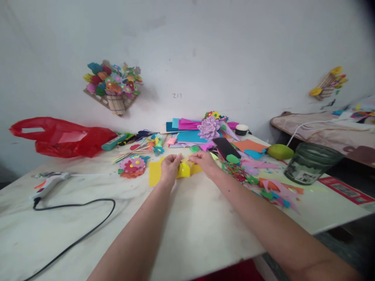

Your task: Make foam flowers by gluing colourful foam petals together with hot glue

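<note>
Both hands are close together over the middle of the table. My left hand [171, 167] is closed, thumb and fingers pinching the left side of a small, shiny yellow piece [184, 170]. On its right, my right hand [203, 160] is also closed, fingertips pinched at the upper edge of the same piece. Beneath and behind the hands lies a flat yellow sheet [154, 174]. To the left of it rests a layered paper flower [132, 166] in pink, red and orange. Fine detail between the fingertips is too small to make out.
A glue gun [49, 186] with a black cord lies left; a red plastic bag [68, 138] is behind it. Coloured sheets [190, 136] and a purple flower [208, 128] are at the back. Paper scraps [274, 191], a green jar [310, 166] and a yellow-green fruit [280, 152] stand right.
</note>
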{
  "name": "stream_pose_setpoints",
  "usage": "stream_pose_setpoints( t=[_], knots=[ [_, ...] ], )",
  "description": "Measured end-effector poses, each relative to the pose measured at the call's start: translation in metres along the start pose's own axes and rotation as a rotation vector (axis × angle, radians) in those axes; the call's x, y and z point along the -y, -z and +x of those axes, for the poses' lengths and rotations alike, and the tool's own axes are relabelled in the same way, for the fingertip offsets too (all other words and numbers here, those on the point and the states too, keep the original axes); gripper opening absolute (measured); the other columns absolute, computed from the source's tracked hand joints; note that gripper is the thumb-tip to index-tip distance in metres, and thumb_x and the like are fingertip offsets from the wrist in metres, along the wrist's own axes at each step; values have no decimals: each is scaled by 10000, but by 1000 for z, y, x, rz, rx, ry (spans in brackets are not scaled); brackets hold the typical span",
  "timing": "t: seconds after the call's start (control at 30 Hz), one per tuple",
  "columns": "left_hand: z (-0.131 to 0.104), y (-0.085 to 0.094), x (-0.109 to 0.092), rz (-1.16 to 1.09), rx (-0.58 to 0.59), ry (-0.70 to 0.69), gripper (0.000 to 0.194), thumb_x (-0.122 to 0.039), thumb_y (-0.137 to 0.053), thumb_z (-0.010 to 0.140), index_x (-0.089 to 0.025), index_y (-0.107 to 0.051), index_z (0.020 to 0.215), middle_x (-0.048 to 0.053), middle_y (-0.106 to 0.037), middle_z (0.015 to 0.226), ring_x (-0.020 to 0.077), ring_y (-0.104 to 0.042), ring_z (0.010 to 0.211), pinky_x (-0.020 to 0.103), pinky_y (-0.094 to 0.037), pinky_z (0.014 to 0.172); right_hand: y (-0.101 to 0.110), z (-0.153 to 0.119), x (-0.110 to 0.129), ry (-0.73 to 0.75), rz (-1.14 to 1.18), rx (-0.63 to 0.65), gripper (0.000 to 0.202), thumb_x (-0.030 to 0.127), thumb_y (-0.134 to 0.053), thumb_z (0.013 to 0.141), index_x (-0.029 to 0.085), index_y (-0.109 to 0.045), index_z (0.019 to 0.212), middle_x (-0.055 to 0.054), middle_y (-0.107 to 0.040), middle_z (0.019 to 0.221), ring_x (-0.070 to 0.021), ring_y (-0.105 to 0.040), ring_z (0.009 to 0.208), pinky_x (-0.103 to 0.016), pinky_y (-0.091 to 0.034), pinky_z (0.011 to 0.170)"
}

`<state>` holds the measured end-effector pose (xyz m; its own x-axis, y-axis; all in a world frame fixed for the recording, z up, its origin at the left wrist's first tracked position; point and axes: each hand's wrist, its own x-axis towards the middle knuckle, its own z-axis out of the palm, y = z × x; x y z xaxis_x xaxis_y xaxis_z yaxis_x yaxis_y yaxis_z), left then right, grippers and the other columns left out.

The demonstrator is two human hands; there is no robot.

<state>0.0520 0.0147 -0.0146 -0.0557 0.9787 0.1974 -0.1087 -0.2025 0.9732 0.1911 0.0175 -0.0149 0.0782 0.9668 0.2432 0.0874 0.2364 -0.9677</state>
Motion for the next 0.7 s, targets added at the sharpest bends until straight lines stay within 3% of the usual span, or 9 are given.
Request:
stream_pose_setpoints(
  t=[0.2,0.4,0.53,0.7],
  knots=[
    [-2,0,-1,-17,20,68,390,-495,-684,540,-136,-558,627,-8,-537,563,79,-462,492,196,-329,477,0,-1,1,47,-57,-50,180,322,-642,554,146,-612,580,16,-572,539,-102,-483,530,-243,-378,552],
    [-6,-3,-2,-31,49,49,367,-484,-679,552,-144,-555,618,-18,-517,541,73,-440,478,191,-316,463,-3,-5,1,-36,65,107,244,381,-656,572,151,-639,652,0,-607,587,-111,-521,547,-239,-393,546],
    [-7,-5,-2,4,56,46,363,-488,-678,549,-147,-572,612,-18,-515,540,76,-443,486,194,-345,483,-5,-7,3,-4,33,52,189,328,-652,559,146,-623,602,4,-592,560,-106,-505,532,-237,-391,542],
    [-4,-3,1,79,-21,-4,363,-499,-663,560,-148,-600,625,-1,-546,571,94,-470,509,208,-381,504,-6,-8,1,101,-142,-14,168,319,-618,597,159,-608,547,17,-556,526,-109,-484,538,-234,-378,536]
  ],
)
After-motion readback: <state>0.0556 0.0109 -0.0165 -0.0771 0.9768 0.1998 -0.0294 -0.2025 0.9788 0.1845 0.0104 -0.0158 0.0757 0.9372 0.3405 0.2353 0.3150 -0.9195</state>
